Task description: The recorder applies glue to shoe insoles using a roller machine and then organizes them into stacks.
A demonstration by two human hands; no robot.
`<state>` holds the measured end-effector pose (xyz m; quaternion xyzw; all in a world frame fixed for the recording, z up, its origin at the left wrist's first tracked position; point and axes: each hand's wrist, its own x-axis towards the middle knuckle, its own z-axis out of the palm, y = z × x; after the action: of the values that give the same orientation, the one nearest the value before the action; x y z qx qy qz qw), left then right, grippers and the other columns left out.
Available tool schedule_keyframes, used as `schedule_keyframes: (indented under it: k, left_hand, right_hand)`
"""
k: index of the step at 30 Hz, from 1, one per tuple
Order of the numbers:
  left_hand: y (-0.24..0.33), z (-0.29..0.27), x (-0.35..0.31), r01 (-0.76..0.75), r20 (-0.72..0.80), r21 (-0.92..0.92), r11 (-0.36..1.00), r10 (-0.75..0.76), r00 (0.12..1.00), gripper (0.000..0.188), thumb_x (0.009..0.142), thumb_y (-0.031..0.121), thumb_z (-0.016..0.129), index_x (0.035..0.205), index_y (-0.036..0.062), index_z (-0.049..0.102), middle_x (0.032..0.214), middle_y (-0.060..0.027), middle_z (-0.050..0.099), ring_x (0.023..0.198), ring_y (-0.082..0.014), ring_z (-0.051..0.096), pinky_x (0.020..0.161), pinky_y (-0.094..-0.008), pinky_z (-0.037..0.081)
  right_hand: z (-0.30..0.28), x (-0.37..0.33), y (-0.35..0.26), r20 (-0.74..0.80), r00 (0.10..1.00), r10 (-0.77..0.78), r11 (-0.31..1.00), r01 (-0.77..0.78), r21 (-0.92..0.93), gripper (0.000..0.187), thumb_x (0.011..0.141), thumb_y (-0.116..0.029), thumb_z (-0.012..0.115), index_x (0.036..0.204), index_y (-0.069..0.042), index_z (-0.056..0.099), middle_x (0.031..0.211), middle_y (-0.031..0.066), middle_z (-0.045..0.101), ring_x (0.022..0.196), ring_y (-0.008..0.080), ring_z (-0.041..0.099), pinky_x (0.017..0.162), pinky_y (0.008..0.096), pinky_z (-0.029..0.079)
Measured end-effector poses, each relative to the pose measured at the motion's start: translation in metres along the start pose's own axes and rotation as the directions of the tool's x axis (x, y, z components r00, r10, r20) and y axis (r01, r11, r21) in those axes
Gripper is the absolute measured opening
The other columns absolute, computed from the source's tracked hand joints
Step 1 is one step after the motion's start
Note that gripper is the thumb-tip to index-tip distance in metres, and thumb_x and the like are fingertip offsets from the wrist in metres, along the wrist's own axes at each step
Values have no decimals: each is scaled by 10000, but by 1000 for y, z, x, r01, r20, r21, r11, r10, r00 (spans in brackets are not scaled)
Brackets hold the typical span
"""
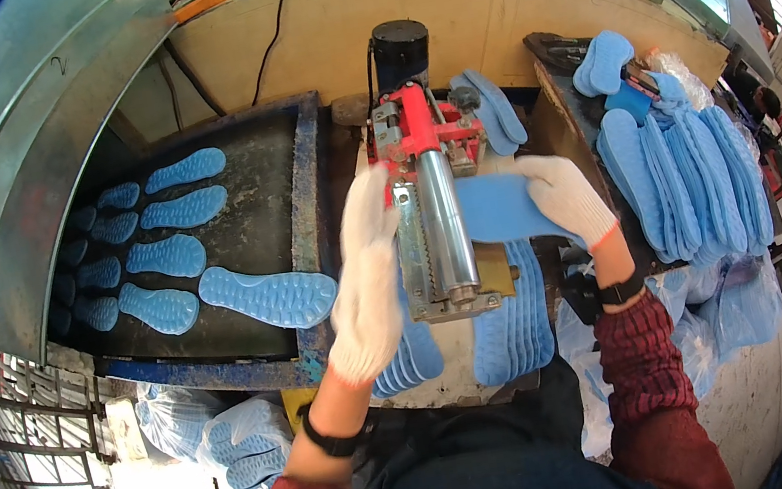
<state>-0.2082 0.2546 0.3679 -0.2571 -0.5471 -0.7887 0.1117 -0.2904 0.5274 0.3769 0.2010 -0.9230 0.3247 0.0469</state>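
A small machine with a shiny metal roller point(447, 226) and a red bracket point(417, 119) stands in front of me. My right hand point(568, 200), in a white knit glove, is closed on a smooth blue insole point(502, 208) that meets the roller's right side. The insole's other end is hidden behind the roller. On the machine's left side, my gloved left hand point(365, 284) has its fingers stretched out, slightly blurred, with nothing visible in them. Below the roller, stacked blue insoles lie at the right point(513, 327) and left point(418, 347).
Several bumpy blue insoles point(269, 295) lie on a dark conveyor belt point(255, 214) at left, running under a metal hood point(78, 109). Rows of blue insoles point(691, 184) cover the right side table. Plastic bags point(228, 436) sit below. A black cable point(277, 34) hangs behind.
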Motion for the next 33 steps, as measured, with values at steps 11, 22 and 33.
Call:
schedule_keyframes:
  k: [11,22,33]
  left_hand:
    - [-53,-31,9,24,42,491,871,-51,998,623,1042,348,332,1517,-34,203,1476,-217,341,1313,-308,395,1133,-377,252]
    - [4,-25,-93,528,-303,-509,680,-716,629,683,1046,510,272,1421,-47,395,1384,-120,509,1308,-226,445,1116,-339,319]
    - [-27,-148,8,-64,-751,-590,805,-517,410,691,974,527,439,1375,-35,436,1344,-125,524,1162,-273,558,987,-376,463]
  right_hand:
    - [80,-93,1,-581,739,342,909,-102,405,135,898,-1,508,945,-2,634,887,86,633,792,190,598,744,299,486]
    - [180,-132,51,-149,935,322,855,-354,-379,199,800,-168,703,975,-75,690,898,114,694,819,313,685,682,400,547]
    - [178,-121,58,-80,986,144,884,-165,-437,223,835,-317,659,961,-144,721,903,78,722,817,284,702,704,399,557]
